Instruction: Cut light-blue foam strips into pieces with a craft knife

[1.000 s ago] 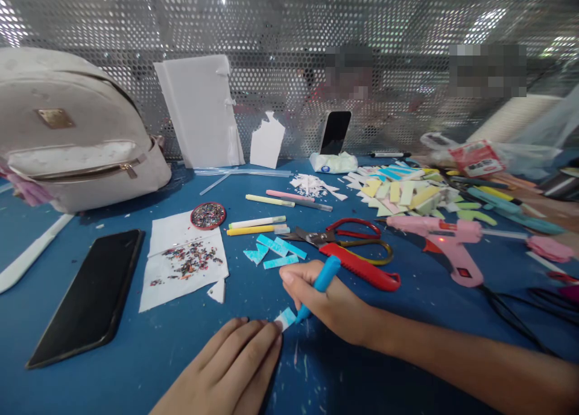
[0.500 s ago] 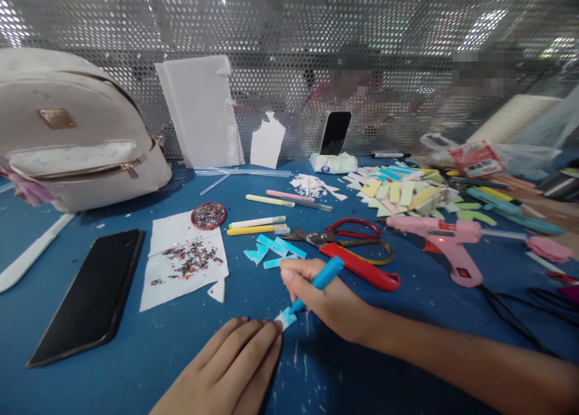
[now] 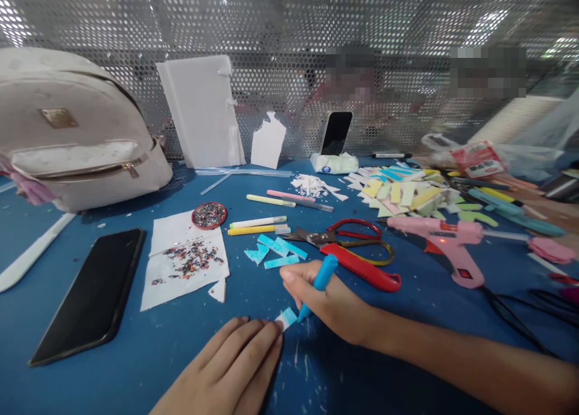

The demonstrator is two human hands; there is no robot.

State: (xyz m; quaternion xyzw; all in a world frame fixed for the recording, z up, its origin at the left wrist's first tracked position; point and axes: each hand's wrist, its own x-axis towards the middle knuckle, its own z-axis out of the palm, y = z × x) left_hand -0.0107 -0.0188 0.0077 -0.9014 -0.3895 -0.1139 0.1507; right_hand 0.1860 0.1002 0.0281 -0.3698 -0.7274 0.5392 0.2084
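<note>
My right hand (image 3: 332, 300) grips a blue marker (image 3: 324, 272), its tip down by the right end of a small strip (image 3: 286, 318). That strip is white with light blue colouring on its exposed end. Flat fingers of my left hand (image 3: 235, 354) press the strip's near end against the blue table; the left thumb is hidden. Beyond my right hand lie several blue-coloured pieces (image 3: 281, 262). Scissors (image 3: 335, 236) and a red-handled cutter (image 3: 366, 270) rest just past my right wrist.
A pink glue gun (image 3: 446, 237) with a cord lies right. Cut strips (image 3: 407, 195) are heaped behind it. Left are a black phone (image 3: 90, 294), a paper sheet (image 3: 158, 246) with coloured bits and a backpack (image 3: 85, 161). Markers (image 3: 257, 229) lie mid-table. A perforated metal panel (image 3: 280, 35) stands behind.
The marker's tip has moved slightly right and down, off the strip's coloured end, and the marker stands more upright. My left hand has stayed in place.
</note>
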